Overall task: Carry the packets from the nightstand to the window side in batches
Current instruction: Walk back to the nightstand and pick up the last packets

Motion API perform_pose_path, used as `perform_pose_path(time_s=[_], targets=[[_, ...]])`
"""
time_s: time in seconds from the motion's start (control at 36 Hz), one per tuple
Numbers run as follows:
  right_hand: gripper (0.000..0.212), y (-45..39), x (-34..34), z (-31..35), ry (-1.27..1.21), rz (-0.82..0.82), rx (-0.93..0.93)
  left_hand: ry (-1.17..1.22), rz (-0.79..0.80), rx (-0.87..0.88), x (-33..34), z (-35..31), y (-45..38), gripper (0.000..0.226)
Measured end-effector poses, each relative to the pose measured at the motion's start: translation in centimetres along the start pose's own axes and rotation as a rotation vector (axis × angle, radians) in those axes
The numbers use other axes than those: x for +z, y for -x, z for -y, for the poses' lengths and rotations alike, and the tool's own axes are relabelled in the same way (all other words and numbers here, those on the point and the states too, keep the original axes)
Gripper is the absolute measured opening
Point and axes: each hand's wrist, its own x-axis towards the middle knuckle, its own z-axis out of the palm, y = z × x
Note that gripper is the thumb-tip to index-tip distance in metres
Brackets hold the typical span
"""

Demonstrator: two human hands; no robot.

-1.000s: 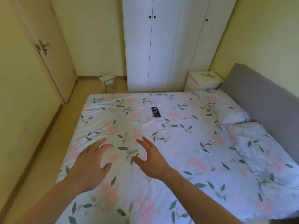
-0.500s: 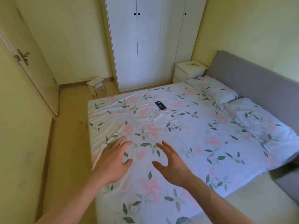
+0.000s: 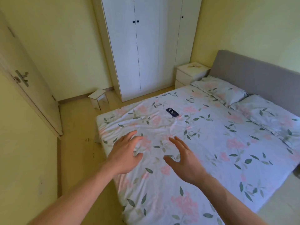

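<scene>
The bed (image 3: 203,159) is covered in thin, matt cotton-like cloth, creased and wrinkled, printed with pink flowers and green leaves; the two pillows (image 3: 243,101) wear the same fabric. The headboard (image 3: 253,73) is upholstered in a matt grey woven textile. The wardrobe (image 3: 146,51) has smooth white laminate doors with a faint sheen and small dark, glossy knobs. The nightstand (image 3: 188,75) looks like smooth white painted board. The small dark device (image 3: 172,112) on the bed seems to be glossy plastic. The door (image 3: 29,82) is smooth and painted, with a dull metal handle. The stool (image 3: 99,99) is pale, matt board. The floor (image 3: 78,151) is smooth and yellowish, and the walls are matt paint.
</scene>
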Motion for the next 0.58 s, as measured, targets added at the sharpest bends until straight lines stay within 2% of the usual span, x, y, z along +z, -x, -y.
perform_pose_path(time_s=[0.33, 0.58], targets=[[0.069, -16.1, 13.9, 14.7, -0.014, -0.035, 0.104, 0.047, 0.047, 0.056, -8.3, 23.7, -8.3, 0.057], [0.068, -24.1, 17.3, 22.8, 0.024, -0.097, 0.167, 0.080, 0.006, 0.092, -17.4, 34.0, -16.2, 0.056]])
